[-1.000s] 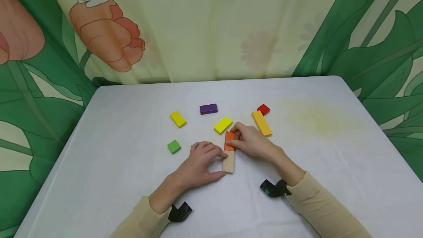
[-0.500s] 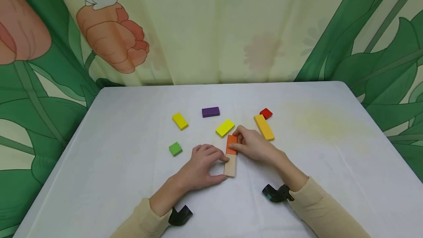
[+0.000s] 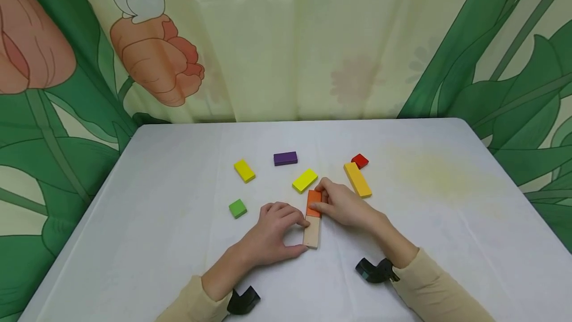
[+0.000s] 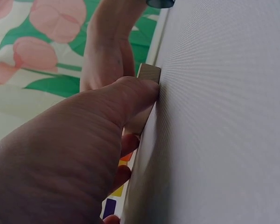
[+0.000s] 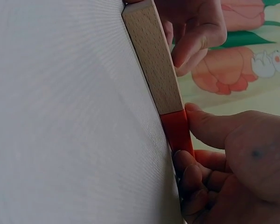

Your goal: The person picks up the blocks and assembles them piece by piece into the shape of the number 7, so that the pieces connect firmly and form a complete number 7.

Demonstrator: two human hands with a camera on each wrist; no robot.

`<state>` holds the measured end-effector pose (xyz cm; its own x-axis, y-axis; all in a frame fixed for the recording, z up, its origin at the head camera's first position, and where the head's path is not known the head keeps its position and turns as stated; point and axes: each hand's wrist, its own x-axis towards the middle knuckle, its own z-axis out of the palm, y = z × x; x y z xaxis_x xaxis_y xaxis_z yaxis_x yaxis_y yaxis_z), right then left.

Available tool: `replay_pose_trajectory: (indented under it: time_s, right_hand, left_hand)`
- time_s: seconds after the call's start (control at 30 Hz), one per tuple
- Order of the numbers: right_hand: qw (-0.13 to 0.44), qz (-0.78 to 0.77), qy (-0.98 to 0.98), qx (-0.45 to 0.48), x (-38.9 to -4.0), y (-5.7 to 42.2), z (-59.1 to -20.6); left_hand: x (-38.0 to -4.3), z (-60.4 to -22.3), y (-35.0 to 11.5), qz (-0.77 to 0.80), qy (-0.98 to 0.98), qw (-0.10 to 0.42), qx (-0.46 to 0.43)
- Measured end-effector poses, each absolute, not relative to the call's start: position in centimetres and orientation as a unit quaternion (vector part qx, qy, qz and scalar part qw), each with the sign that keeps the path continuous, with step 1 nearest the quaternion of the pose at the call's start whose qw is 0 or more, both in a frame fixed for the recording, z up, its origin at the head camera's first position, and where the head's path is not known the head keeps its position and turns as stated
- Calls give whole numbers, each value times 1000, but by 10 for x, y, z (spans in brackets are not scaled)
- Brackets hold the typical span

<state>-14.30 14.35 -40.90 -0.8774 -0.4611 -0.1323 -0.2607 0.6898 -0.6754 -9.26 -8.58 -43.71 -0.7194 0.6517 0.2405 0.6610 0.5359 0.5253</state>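
In the head view, a plain wooden block [image 3: 312, 235] and an orange block [image 3: 314, 198] lie end to end on the table, touching. My left hand [image 3: 274, 235] holds the wooden block, thumb at its near end and index finger on its left side close to the seam. With thumb and fingers, my right hand [image 3: 345, 206] pinches the orange block around its far part. The right wrist view shows the wooden block [image 5: 154, 60] meeting the orange block [image 5: 176, 130] flush, with the right thumb on the orange one near the seam.
Beyond the hands lie a yellow block [image 3: 305, 181], another yellow block [image 3: 244, 171], a purple block [image 3: 285, 158] and a green block [image 3: 238, 208]. A long amber block [image 3: 357, 180] touches or nearly touches a red block [image 3: 360, 161] right of them. A white cloth covers the table [image 3: 134, 242].
The whole scene has shifted slightly down and right in the head view. Both hands keep their hold, and the two blocks stay together.
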Motion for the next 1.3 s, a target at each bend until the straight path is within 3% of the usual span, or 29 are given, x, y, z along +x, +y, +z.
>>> replay_pose_trajectory:
  time_s: [0.27,0.57,0.93,1.3]
  right_hand:
    - [145,-339,907,-205,-144,145,-410]
    - [109,-329,932,-104,-160,139,-403]
    - [125,-300,944,-56,-180,124,-404]
    - [112,-290,947,-74,-184,120,-409]
  left_hand:
    - [-92,-437,-86,-304,-878,0,-369]
    - [-92,-438,-86,-307,-877,7,-370]
    - [-92,-440,-85,-318,-870,1,-377]
    - [-92,-440,-87,-308,-876,-2,-371]
